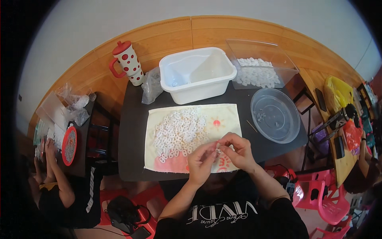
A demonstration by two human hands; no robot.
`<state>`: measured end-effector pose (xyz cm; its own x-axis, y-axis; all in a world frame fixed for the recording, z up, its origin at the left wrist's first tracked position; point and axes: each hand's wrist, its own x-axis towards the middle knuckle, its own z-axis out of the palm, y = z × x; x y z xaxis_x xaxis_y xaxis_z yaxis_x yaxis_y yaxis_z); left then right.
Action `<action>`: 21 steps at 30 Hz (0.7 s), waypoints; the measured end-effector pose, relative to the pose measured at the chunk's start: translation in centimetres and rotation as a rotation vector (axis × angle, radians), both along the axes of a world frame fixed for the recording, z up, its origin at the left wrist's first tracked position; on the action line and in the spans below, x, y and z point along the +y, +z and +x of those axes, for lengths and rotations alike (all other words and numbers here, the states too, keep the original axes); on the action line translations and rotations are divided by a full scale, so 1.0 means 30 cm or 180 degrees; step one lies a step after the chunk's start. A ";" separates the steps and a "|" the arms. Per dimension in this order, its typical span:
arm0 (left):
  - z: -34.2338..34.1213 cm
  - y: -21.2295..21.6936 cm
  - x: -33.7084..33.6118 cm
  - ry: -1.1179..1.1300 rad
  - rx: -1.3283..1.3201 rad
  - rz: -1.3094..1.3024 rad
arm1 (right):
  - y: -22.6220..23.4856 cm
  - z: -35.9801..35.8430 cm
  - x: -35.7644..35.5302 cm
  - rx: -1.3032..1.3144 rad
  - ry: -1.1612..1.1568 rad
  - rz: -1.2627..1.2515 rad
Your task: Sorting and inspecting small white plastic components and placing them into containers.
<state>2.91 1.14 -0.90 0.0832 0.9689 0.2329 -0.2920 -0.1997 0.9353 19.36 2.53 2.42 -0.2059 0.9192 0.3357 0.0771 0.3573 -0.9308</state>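
Note:
My left hand (201, 161) and my right hand (240, 153) meet over the lower right part of a pale yellow towel (227, 109). Thumb and fingers are pinched on both hands, with the tips close together. Something small and whitish shows between them, too small to make out. To the left of my hands, many small white two-holed pieces (175, 131) lie spread in a loose heap on the towel. A few more white pieces show beside my right fingers. The towel bears a pink and orange print.
A white tub (199, 93) stands behind the towel, beside a clear bin (286, 69) of white pieces. At right are a round clear lid-like tray (278, 119) holding small bits and a thin stick (252, 126). A dotted tumbler (129, 63) and plastic bag (152, 85) stand back left. Other people work at both sides.

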 end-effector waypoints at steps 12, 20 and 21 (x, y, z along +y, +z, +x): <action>-0.013 0.009 -0.001 0.0016 0.0100 0.0117 | -0.009 -0.007 0.008 0.0427 0.0057 -0.0080; -0.013 0.012 -0.002 0.0095 0.0083 0.0129 | -0.003 -0.016 0.010 0.0176 -0.0023 0.0105; -0.014 0.010 -0.003 0.0119 0.0127 0.0201 | -0.002 -0.018 0.011 0.0176 -0.0018 0.0105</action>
